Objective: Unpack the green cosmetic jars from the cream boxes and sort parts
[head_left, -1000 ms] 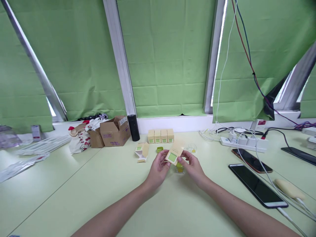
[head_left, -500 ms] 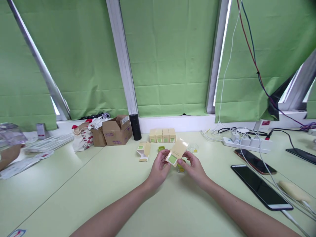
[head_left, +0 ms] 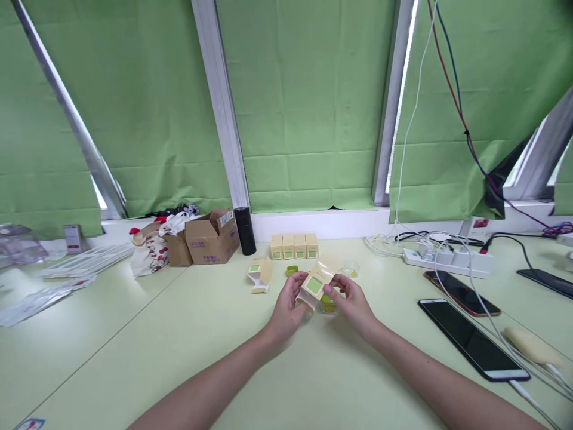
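Observation:
Both hands hold a small cream carton with a green label above the pale green table. My left hand pinches its lower left side and my right hand grips its right side. Just under the carton, a small jar with yellow-green contents stands on the table. A green lid lies just behind my hands. Another opened carton lies to the left. A row of several closed cartons stands by the window sill.
Brown cardboard boxes, a patterned bag and a black cylinder sit at the back left. Plastic packets lie far left. A power strip with cables and three phones occupy the right side.
The carton has been lowered and its raised flap folded down between my hands. A person's hand seen at the far left half a second ago is gone.

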Motion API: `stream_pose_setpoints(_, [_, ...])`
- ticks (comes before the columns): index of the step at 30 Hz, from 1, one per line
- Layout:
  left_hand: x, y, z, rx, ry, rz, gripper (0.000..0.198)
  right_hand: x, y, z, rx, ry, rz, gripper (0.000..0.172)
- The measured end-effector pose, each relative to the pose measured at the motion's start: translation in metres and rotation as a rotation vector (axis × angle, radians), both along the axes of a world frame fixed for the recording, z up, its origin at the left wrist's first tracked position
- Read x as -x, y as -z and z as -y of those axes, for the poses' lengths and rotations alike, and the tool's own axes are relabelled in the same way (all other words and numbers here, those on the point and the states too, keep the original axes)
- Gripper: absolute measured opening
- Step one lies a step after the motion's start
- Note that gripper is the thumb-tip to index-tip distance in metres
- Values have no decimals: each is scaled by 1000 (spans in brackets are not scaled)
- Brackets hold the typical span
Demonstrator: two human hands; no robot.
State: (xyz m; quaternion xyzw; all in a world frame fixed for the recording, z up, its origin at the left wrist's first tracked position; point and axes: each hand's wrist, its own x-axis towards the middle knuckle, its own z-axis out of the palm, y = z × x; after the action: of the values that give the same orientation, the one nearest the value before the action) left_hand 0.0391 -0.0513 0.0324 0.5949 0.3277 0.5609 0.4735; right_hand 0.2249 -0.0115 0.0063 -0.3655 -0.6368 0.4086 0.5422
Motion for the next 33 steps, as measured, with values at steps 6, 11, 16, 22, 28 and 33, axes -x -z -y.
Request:
stream_pose_setpoints(6, [6,0,0,-55,59,-27,47,-1,1,-3,5,-4,4,51])
stream_pose_setpoints(11, [4,-2,3,-101,-104,-164,43,0,-1,0,-1,-33,-12,51])
stream_pose_setpoints(16, [2,-2,4,-101,-214,-263,44,0,-6,4,6,-45,-41,52])
stream_pose_setpoints(22, [9,1,1,-316,-332,-409,35,0,-11,6,116,-101,-185,53])
stream_pose_setpoints(28, [11,5,0,-476,-414,-607,39,1,-13,9,167,-144,-245,52])
stream_pose_setpoints(33, [14,9,-2,-576,-369,-653,38,2,-15,10,183,-145,-290,50])
